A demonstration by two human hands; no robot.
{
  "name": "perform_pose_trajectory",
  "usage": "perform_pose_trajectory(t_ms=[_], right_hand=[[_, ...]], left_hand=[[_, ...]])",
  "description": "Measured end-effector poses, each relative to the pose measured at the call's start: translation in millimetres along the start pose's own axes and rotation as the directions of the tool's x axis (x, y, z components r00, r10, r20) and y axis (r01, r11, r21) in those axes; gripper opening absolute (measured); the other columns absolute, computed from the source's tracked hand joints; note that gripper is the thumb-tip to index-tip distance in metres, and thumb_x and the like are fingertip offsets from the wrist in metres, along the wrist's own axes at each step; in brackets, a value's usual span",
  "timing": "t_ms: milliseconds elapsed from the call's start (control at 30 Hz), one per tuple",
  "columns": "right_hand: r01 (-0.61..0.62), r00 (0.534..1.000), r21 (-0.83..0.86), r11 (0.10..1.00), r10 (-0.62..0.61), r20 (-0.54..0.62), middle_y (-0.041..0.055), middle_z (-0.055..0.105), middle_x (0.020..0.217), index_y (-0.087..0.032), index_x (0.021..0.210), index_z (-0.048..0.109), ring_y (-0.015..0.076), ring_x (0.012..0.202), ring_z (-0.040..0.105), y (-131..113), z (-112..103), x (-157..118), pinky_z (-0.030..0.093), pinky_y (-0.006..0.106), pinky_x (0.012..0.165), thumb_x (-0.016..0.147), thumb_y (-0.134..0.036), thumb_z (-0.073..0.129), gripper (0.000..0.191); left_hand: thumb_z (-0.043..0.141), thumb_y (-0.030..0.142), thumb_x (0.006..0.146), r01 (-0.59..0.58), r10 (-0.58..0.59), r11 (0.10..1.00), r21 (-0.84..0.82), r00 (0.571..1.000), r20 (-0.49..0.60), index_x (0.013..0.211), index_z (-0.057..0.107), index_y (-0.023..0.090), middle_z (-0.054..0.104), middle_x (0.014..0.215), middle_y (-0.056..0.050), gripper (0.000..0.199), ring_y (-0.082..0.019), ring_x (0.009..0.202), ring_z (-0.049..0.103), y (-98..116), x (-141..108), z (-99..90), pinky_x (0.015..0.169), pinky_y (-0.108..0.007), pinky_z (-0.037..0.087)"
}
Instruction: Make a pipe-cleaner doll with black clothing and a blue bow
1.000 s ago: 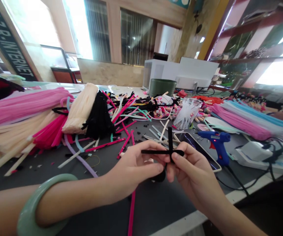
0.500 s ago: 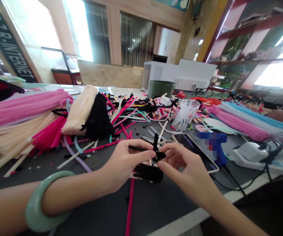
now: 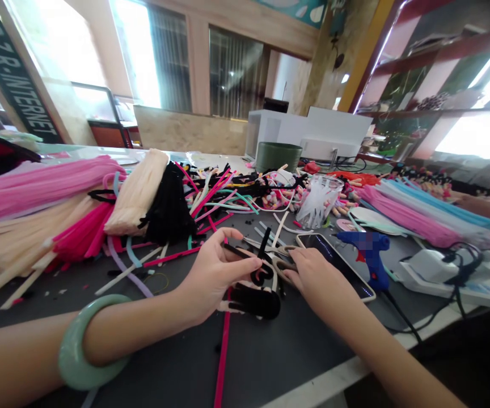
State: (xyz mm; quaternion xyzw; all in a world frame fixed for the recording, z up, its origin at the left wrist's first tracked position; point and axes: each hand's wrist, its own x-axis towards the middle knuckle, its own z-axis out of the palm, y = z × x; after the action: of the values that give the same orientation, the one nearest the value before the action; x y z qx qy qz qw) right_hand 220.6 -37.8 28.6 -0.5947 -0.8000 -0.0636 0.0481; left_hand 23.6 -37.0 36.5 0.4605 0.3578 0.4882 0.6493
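Note:
My left hand (image 3: 215, 272) pinches a black chenille stem figure (image 3: 262, 272), with one stem upright and a curled loop below it. A fuzzy black bundle (image 3: 253, 301) hangs under the figure, just below my fingers. My right hand (image 3: 315, 275) is apart from the figure, its fingertips on the cream handles of a pair of scissors (image 3: 282, 262). The scissors lie on the grey mat among thin stems. A pale green bangle (image 3: 87, 345) circles my left wrist.
Pink, cream and black chenille bundles (image 3: 138, 198) fill the left of the table. Behind my hands lie a tangle of stems (image 3: 228, 190) and a clear cup (image 3: 318, 201). To the right are a phone (image 3: 334, 263), blue glue gun (image 3: 370, 255) and a co-worker's hand (image 3: 489, 218).
My right hand has let go of the black figure and moved down onto the scissors. The black stems now curl into a loop, and my left hand holds the figure slightly higher.

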Motion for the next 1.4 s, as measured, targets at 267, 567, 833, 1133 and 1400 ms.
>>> perform_pose_trajectory(t_ms=[267, 567, 833, 1133, 1400], right_hand=[[0.024, 0.999, 0.009, 1.0, -0.024, 0.049, 0.015, 0.067, 0.096, -0.01, 0.1, 0.065, 0.0283, 0.094, 0.062, 2, -3, 14, 0.043, 0.035, 0.081, 0.087, -0.021, 0.056, 0.019], [-0.127, 0.992, 0.07, 0.989, 0.127, -0.003, 0.008, 0.066, 0.072, -0.017, 0.072, 0.06, 0.0231, 0.07, 0.063, 6, -7, 7, 0.036, 0.029, 0.06, 0.077, -0.031, 0.058, 0.015], [-0.182, 0.97, 0.335, 0.925, 0.225, -0.093, 0.002, 0.064, 0.067, -0.019, 0.085, 0.058, 0.0188, 0.062, 0.059, 9, -11, 1, 0.039, 0.028, 0.061, 0.075, -0.032, 0.056, 0.016], [-0.185, 0.974, 0.601, 0.778, 0.226, 0.007, -0.0017, 0.056, 0.062, -0.02, 0.071, 0.053, 0.0147, 0.057, 0.051, 13, -1, 2, 0.038, 0.026, 0.052, 0.07, -0.038, 0.062, 0.021], [-0.164, 0.975, 0.669, 0.725, 0.223, -0.003, -0.0056, 0.051, 0.068, -0.022, 0.08, 0.045, 0.0129, 0.061, 0.047, 16, 15, 4, 0.037, 0.025, 0.055, 0.061, -0.05, 0.074, 0.044]], left_hand=[[0.07, 0.014, 0.069, -0.073, 0.072, 0.997, -0.038, 0.997, -0.014, 0.093, 0.038, 0.022, 0.052, 0.069, 0.008, 0.04, -0.012, 0.057, 0.063, 0, 5, -0.4, 0.043, -0.017, 0.043], [0.067, 0.014, 0.07, -0.032, 0.026, 0.997, 0.072, 0.996, 0.085, 0.103, 0.029, 0.027, 0.056, 0.076, 0.008, 0.053, -0.014, 0.06, 0.065, 1, 15, -8.1, 0.05, -0.023, 0.05], [0.067, 0.016, 0.074, -0.007, 0.01, 0.998, 0.066, 0.999, -0.044, 0.102, 0.045, 0.017, 0.062, 0.077, 0.0, 0.036, -0.009, 0.062, 0.061, -3, 26, -15.3, 0.055, -0.018, 0.047], [0.062, 0.014, 0.075, -0.034, 0.027, 0.998, -0.06, 0.993, -0.117, 0.092, 0.058, 0.011, 0.06, 0.069, 0.0, 0.018, -0.006, 0.059, 0.057, -2, 27, -14.2, 0.058, -0.016, 0.047], [0.063, 0.014, 0.079, -0.092, 0.078, 0.992, -0.083, 0.984, -0.161, 0.097, 0.059, 0.011, 0.065, 0.079, -0.003, 0.019, -0.008, 0.072, 0.063, -8, 27, -16.2, 0.072, -0.02, 0.05]])
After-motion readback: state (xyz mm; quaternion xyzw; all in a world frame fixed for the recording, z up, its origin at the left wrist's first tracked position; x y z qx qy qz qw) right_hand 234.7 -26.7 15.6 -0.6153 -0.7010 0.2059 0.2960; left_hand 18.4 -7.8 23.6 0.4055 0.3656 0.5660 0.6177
